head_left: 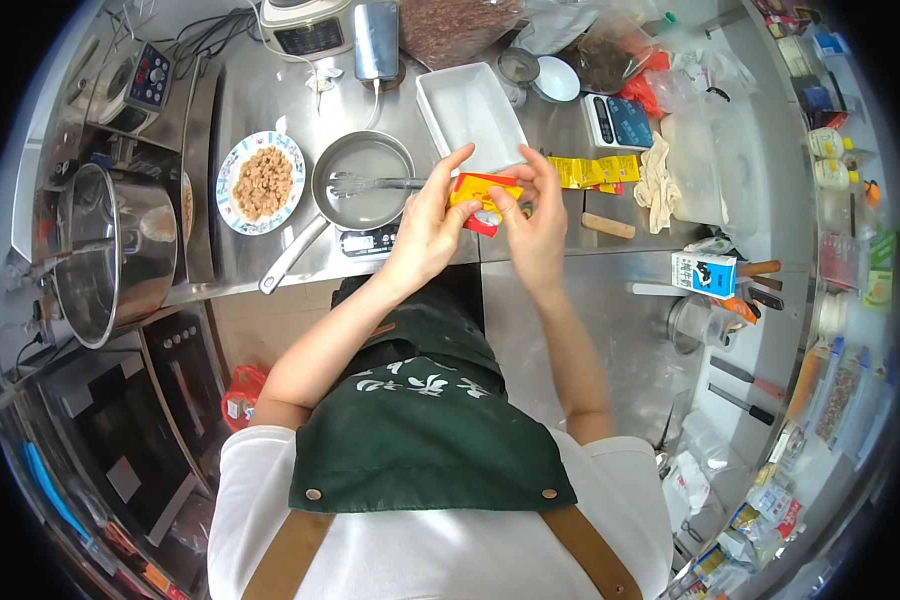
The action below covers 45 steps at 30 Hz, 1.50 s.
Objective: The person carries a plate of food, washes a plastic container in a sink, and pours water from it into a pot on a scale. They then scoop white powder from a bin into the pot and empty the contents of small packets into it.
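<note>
My left hand [432, 228] and my right hand [538, 232] are both closed on a small yellow and red packet [483, 190], thumbs pressed against its near side. Its printing is too small to read. Just left of the packet, a saucepan [342, 215] with a pale interior stands on a digital scale [368, 242], and a whisk [375, 183] lies in it. Behind my hands is a white rectangular tray [470, 105]. More yellow packets [595, 172] lie in a strip to the right of my right hand.
A patterned plate of brown crumbly pieces [263, 182] sits at the left. On the right are a wooden-handled tool [608, 226], cream gloves [657, 183], a second scale [620, 122] and a blue and white carton [704, 274]. A large steel pot [120, 255] stands far left.
</note>
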Motion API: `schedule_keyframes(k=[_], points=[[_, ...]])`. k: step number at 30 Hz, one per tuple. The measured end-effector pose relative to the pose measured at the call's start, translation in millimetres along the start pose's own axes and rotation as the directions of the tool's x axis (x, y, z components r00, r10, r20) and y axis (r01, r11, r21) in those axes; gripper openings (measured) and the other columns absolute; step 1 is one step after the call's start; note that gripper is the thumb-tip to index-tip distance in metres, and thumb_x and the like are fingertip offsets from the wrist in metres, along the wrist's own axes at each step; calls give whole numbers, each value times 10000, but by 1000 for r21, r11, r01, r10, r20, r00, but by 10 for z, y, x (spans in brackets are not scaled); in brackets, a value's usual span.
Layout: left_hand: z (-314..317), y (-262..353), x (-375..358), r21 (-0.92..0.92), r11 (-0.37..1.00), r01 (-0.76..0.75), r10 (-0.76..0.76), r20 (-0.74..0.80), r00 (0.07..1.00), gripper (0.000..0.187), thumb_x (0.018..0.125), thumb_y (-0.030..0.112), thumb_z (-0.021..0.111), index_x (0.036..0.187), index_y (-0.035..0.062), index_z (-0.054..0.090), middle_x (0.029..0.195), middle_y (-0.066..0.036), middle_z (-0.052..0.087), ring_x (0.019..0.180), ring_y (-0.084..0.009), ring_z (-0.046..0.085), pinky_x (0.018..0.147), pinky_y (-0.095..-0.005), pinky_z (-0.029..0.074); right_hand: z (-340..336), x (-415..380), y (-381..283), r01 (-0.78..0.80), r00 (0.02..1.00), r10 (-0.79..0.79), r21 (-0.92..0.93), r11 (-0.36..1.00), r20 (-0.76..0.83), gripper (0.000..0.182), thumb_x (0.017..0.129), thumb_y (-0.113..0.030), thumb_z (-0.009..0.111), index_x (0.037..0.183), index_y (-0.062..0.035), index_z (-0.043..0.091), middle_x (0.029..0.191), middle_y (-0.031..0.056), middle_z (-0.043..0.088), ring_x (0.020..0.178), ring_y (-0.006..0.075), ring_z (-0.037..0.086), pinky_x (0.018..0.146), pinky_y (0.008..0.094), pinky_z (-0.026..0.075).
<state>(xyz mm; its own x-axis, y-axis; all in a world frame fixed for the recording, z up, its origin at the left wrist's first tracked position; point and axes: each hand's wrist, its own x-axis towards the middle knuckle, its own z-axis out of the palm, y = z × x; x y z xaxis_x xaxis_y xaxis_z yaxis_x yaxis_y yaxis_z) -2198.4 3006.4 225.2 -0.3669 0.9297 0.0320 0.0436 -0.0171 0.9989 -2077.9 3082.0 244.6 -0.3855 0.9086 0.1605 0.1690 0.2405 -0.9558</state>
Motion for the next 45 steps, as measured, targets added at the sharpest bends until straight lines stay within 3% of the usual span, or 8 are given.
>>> schedule_keyframes(k=[3,10,15,19,25,30,39,45], points=[[-67,62,-80,80,997,9,-9,8,1000,446,886,15,591,1316,8,475,964,-155,663,834,-206,651,771,-307,500,-201,115,-48,303,935,-220,-303,903,279,100,815,-55,692,898,1,690,891,87,635,899,175,589,759,284,462],[-360,-259,-393,-339,938,69,-147,-212,966,237,945,75,568,1160,-25,567,1033,-105,669,883,-162,662,787,-286,545,-528,105,931,-318,948,319,99,943,6,175,870,-94,656,990,33,663,1000,150,671,964,179,628,797,294,497],[-563,-391,-469,-453,890,53,-200,-283,938,291,967,102,544,1219,-41,520,1108,-136,644,948,-208,663,813,-320,581,-626,-159,2069,-338,928,300,-835,435,-219,422,799,-322,745,964,31,584,1028,211,637,987,331,631,810,432,518],[-917,-354,-479,-452,892,-30,-197,-447,873,290,973,102,532,1241,-6,527,1113,-110,638,942,-201,661,771,-319,598,-484,-167,2275,-293,928,310,-918,267,-206,470,742,-349,772,992,4,586,1016,206,636,987,394,618,832,482,502],[-1301,-618,-750,-388,911,140,-323,-460,827,279,971,108,537,1233,13,545,1080,-97,654,917,-181,668,729,-310,604,-900,-324,2434,-712,674,739,-254,655,16,469,741,-16,628,1203,22,557,767,79,636,739,171,633,605,284,516],[-1240,-677,-764,-374,875,307,-424,-286,859,305,969,74,517,1263,-8,532,1056,-85,663,880,-144,667,703,-258,591,-886,-619,1292,-657,747,631,82,750,210,486,769,-71,721,1222,-55,547,810,7,584,737,104,574,589,229,461],[-1328,-654,-506,-298,887,352,-388,-69,919,300,968,74,516,1246,-38,527,1048,-101,658,850,-117,661,690,-221,576,25,-273,254,-105,565,556,-615,782,610,638,627,-431,859,1072,-75,573,772,54,568,762,214,576,691,346,441],[-1406,-602,-469,-274,859,432,-430,71,900,321,984,134,512,1266,-17,531,1094,-101,652,930,-145,653,755,-259,576,263,-145,197,3,549,493,-591,806,675,695,612,-511,842,1083,-79,570,773,83,597,786,265,600,700,375,447]])
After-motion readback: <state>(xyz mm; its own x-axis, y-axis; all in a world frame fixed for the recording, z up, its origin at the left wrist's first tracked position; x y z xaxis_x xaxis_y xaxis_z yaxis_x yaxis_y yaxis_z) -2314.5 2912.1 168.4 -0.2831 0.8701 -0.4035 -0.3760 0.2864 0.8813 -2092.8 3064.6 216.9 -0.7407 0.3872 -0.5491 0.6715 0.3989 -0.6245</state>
